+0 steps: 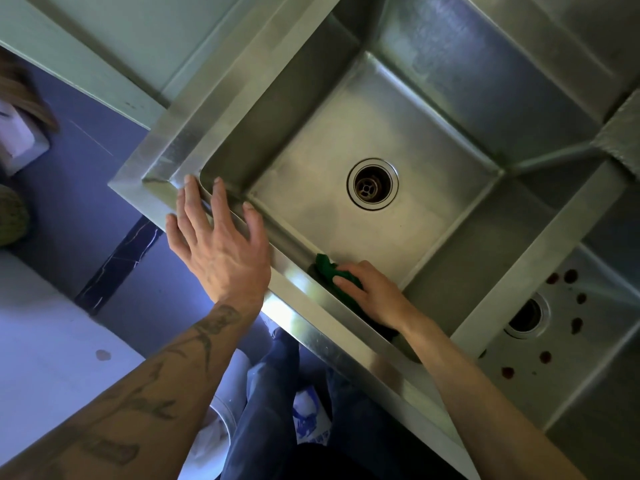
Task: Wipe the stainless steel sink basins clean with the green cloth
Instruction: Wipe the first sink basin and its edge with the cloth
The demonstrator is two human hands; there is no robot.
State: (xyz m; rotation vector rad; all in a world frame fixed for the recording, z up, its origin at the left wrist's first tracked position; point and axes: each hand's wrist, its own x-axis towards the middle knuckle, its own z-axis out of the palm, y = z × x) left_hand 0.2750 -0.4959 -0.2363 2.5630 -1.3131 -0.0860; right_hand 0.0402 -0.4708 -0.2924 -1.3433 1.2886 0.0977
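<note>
Right hand (372, 294) curls its fingers over the bunched green cloth (327, 268) and presses it into the near-wall seam of the basin (311, 150), likely to scrub that edge; the cloth is dark green, crumpled and mostly hidden under the hand. Left of the grip, left hand (221, 244) lies flat, fingers spread, on the sink rim (162, 157), probably bracing. Right of the grip, the second basin (588, 375) shows dark red spots (569, 276), not yet wiped.

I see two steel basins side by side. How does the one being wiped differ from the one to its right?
The middle basin has a floor that looks nearly clean; the right basin has dark red spots around its drain. The right hand holds the green cloth in the middle basin; the right basin has neither hand nor cloth. Both are stainless steel with a round drain.
</note>
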